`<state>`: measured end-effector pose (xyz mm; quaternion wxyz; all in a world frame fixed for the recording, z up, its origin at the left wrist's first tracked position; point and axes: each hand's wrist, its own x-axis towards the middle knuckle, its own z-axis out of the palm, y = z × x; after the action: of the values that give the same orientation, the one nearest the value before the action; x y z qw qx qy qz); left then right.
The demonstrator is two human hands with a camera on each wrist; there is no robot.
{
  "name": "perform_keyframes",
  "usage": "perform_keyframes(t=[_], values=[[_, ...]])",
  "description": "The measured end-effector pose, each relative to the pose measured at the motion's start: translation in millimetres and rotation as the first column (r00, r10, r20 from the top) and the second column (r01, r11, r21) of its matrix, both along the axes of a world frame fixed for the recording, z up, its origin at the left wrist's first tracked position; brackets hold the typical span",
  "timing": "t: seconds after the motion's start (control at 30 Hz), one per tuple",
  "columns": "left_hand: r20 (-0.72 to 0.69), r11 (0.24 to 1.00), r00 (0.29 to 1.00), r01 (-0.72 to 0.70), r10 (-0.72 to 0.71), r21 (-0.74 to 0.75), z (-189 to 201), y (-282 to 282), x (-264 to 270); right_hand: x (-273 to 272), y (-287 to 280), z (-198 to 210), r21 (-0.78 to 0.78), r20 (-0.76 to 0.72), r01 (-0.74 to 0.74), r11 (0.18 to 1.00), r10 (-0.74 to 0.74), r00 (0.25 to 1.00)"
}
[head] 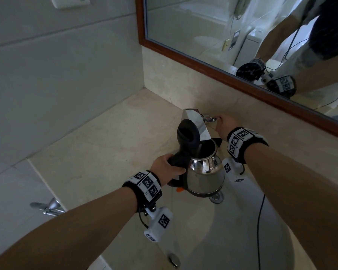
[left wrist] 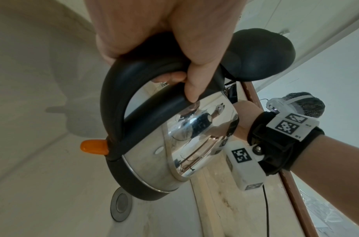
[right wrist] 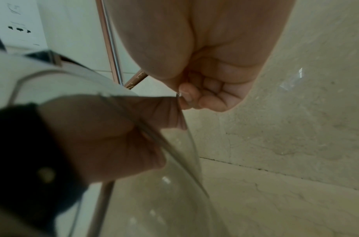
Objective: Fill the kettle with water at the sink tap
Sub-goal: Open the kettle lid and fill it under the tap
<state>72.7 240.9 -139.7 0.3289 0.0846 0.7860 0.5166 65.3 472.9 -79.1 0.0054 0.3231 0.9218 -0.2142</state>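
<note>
1. Beige marble table (head: 109,145) with a pale sink (head: 232,230) sunk into it; grey tiled wall on the left, wood-framed mirror (head: 203,32) along the back.
2. Kettle (head: 205,176): steel body, black base, black handle (left wrist: 113,89), orange switch (left wrist: 93,146) at the foot of the handle. It is held in the air over the sink bowl, above the round drain (head: 216,197), and roughly upright.
3. Lid (head: 188,136) is black and stands flipped up on the handle side, so the mouth of the kettle is open.
4. Tap (head: 196,123): chrome, angular spout slanting down from the back of the table, its outlet just above the open mouth. Whether water is running cannot be told.
5. Left hand (head: 165,168): fingers (left wrist: 194,77) curled round the top of the handle, thumb over it. It carries the kettle alone.
6. Right hand (head: 225,124): reaches past the kettle to the tap lever (head: 211,119), behind and to the right of the spout. In the right wrist view the fingers (right wrist: 213,97) are curled in tight and the thumb and fingertip pinch the thin metal end of the lever.
7. Both wrists wear black bands with white marker blocks; a black cable (head: 260,221) hangs from the right one across the sink.
8. Elsewhere: a chrome fitting (head: 47,207) on the wall at lower left; a white plate (head: 70,1) high on the same wall; a chrome overflow (head: 174,260) on the near wall of the sink.
</note>
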Motion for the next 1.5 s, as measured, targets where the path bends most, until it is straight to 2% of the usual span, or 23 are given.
perform_keyframes(t=[0.97,1.5], values=[[0.035,0.999,0.999,0.001,-0.003,0.034,-3.4,-0.8,-0.9,-0.3,1.3,-0.3,0.03,0.017,-0.022,0.999,0.021,1.0],[0.028,1.0,1.0,0.008,-0.009,0.021,3.3,-2.0,2.1,-0.4,0.8,-2.5,-0.027,-0.023,0.002,1.0,-0.003,1.0]])
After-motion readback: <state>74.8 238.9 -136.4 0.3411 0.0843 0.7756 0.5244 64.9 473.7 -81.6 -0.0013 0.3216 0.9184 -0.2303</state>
